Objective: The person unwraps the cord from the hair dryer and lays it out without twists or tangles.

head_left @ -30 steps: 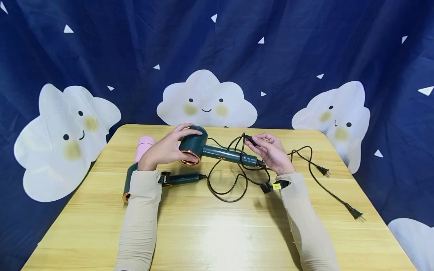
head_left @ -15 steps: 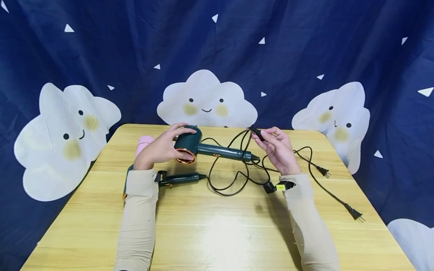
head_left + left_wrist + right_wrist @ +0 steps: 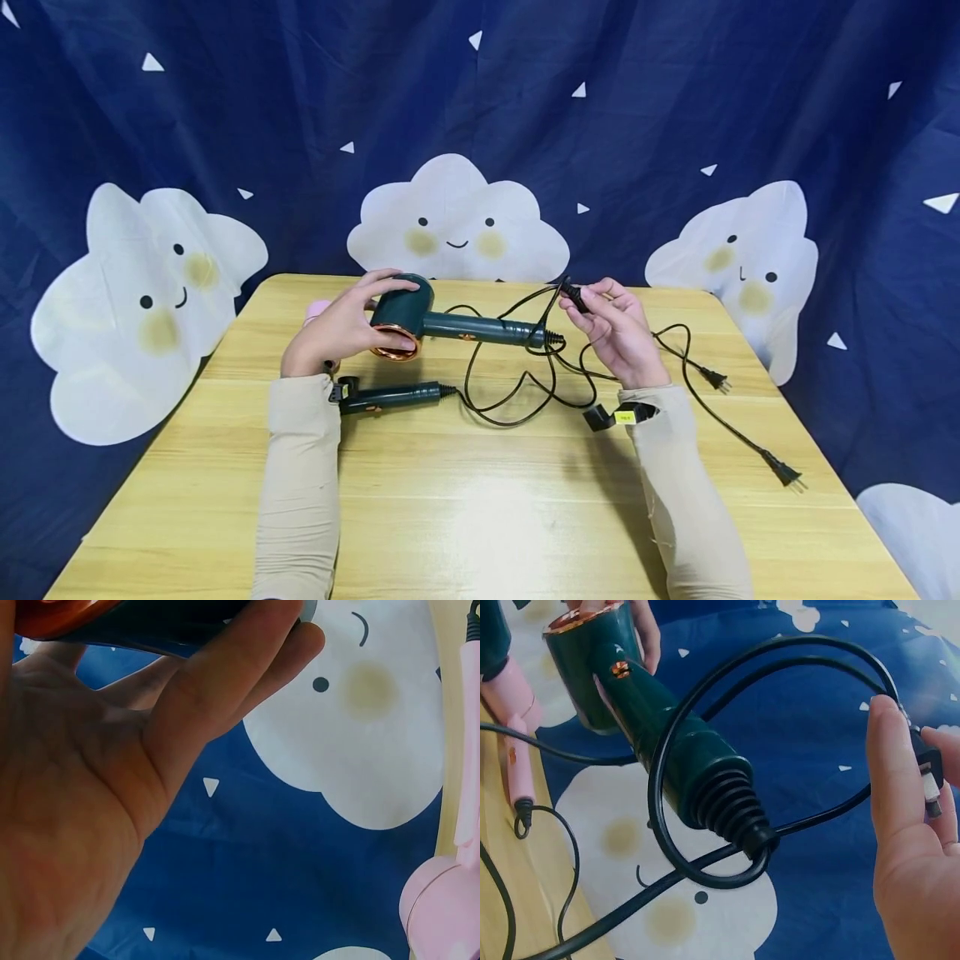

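Observation:
My left hand (image 3: 337,329) grips the round head of a dark green hair dryer (image 3: 480,327), thumb at its copper-coloured rim and fingers over the top. The dryer is raised above the table, handle pointing right. My right hand (image 3: 624,337) pinches a black plug (image 3: 576,297) between thumb and fingers; its metal prongs show in the right wrist view. The black cord (image 3: 660,772) makes a loop around the end of the handle, by the ribbed strain relief (image 3: 735,814). Below lies a second green hair dryer (image 3: 397,397), its head hidden behind my left arm.
A pink hair dryer (image 3: 510,697) lies at the left, mostly behind my left hand in the head view. Tangled cords spread over the wooden table (image 3: 480,517). Two more plugs, one farther back (image 3: 714,379) and one nearer (image 3: 783,472), lie at the right.
My left hand has drawn the raised green dryer to the left. My right hand has moved slightly right with the plug, and the cord loop now sits nearer the handle's end.

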### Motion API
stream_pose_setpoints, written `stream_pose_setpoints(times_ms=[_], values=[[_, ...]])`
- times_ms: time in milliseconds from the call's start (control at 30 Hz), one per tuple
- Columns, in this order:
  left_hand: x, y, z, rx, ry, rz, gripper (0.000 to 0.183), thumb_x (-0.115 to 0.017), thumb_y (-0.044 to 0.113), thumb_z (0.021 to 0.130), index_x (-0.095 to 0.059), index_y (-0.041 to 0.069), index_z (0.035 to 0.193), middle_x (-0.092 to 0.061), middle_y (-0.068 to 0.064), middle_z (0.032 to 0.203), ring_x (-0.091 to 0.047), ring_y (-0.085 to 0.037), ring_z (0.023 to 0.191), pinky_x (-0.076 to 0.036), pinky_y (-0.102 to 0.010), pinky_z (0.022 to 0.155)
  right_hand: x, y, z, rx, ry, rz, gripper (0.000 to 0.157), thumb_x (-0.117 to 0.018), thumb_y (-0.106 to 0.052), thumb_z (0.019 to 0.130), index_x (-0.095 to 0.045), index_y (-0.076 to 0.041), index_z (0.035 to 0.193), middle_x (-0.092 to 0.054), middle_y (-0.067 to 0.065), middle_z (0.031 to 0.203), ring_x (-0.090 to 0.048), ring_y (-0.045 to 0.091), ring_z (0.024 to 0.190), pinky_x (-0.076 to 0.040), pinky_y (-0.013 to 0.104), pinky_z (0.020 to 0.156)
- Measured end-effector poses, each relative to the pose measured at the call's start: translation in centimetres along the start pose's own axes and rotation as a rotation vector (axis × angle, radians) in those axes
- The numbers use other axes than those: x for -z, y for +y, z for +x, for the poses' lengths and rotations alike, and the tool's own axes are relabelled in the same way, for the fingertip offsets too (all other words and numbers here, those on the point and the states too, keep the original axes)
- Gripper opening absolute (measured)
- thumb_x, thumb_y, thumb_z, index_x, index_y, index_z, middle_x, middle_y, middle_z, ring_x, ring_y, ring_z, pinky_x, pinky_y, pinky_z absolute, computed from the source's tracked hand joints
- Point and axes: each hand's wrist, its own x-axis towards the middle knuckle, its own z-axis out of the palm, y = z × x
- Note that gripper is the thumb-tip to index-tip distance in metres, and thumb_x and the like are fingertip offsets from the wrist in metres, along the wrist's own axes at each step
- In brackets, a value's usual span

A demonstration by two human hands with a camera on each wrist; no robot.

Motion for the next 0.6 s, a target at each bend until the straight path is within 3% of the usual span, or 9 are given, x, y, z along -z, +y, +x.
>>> stream_pose_setpoints(times_ms=[367, 567, 600], values=[[1.2, -0.6, -0.9, 0.064, 0.050, 0.021, 0.083, -0.097, 0.037, 0.070, -0.058, 0.036, 0.144, -0.031, 0.000, 0.167, -0.042, -0.035, 0.142, -0.041, -0.064, 0.111, 1.1, 0.4, 0.0, -0.034, -0.189, 0.028, 0.017, -0.055, 0.008, 0.102, -0.066, -0.005, 0.098, -0.079, 0.017, 0.102, -0.079, 0.024, 0.094, -0.062, 0.027, 0.085], [1.8, -0.4, -1.4, 0.106, 0.061, 0.026, 0.084, -0.097, 0.037, 0.071, -0.057, 0.038, 0.145, -0.026, -0.001, 0.169, -0.040, -0.040, 0.143, -0.048, -0.056, 0.102, 2.1, 0.7, 0.1, -0.038, -0.269, 0.029, 0.016, -0.055, 0.007, 0.102, -0.067, -0.004, 0.100, -0.079, 0.017, 0.106, -0.079, 0.024, 0.095, -0.061, 0.028, 0.088], [1.9, -0.4, -1.5, 0.110, 0.064, 0.019, 0.083, -0.097, 0.037, 0.071, -0.057, 0.038, 0.145, -0.026, -0.001, 0.169, -0.042, -0.040, 0.141, -0.052, -0.056, 0.095, 2.2, 0.7, 0.1, -0.040, -0.276, 0.026, 0.015, -0.055, 0.007, 0.102, -0.067, -0.003, 0.101, -0.079, 0.017, 0.107, -0.078, 0.024, 0.095, -0.061, 0.028, 0.088]])
